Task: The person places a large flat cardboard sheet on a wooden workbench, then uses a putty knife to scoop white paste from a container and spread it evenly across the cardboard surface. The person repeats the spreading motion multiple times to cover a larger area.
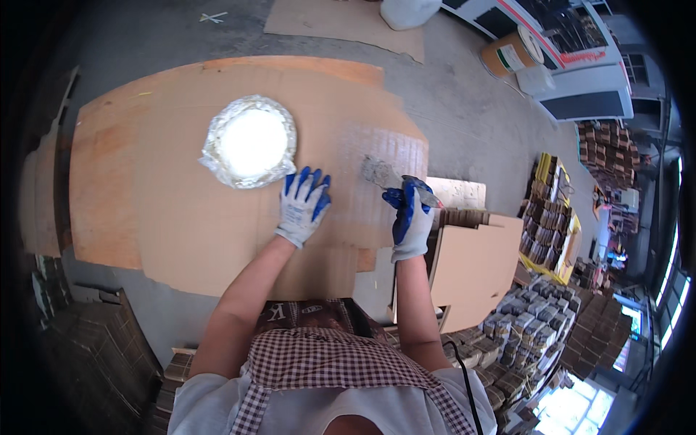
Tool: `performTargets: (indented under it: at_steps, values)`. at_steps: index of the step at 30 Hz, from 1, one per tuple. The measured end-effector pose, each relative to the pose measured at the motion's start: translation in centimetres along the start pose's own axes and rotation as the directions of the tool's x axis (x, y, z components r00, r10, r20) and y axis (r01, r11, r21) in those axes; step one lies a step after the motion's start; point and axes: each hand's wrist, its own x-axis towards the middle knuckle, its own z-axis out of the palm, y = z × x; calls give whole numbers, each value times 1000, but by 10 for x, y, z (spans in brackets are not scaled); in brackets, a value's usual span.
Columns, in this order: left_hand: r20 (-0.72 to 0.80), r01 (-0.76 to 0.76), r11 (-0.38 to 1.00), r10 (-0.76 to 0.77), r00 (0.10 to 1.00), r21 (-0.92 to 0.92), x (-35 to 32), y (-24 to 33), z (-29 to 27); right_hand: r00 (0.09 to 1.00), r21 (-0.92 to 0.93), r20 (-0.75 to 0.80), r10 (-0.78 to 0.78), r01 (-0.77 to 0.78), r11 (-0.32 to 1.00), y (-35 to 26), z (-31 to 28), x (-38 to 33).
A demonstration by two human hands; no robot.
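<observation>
My left hand (303,206), in a white glove with blue fingertips, lies flat with fingers spread on a brown cardboard sheet (181,217). Just beyond its fingertips stands a round container (215,138) wrapped in crinkled foil or clear film, with bright white contents. My right hand (413,225), gloved the same way, is closed around the handle of what looks like a flat brush (378,172). The brush's grey, speckled head points left over a whitish, streaked patch (399,148) on the cardboard's right part. Its handle sticks out to the right past my fingers.
Under the cardboard is a wooden board (105,196). Cardboard panels (471,272) stand close by my right forearm. Stacked bundles (533,319) fill the right side, and more cardboard (101,355) stands at lower left. A brown drum (507,54) stands at far right.
</observation>
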Motion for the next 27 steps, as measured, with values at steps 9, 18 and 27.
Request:
performTargets:
  at_steps: [9, 18, 27]
  values:
    - [-291, 225, 518, -732, 616, -825, -7, 20, -97, 916, 355, 361, 175, -309, 883, 45, 115, 61]
    - [201, 487, 101, -824, 529, -868, 18, -119, -72, 775, 150, 622, -108, 18, 989, 115, 174, 152]
    - [-261, 274, 438, -824, 503, -856, -81, -82, -151, 660, 234, 751, -3, -262, 936, 38, 219, -15]
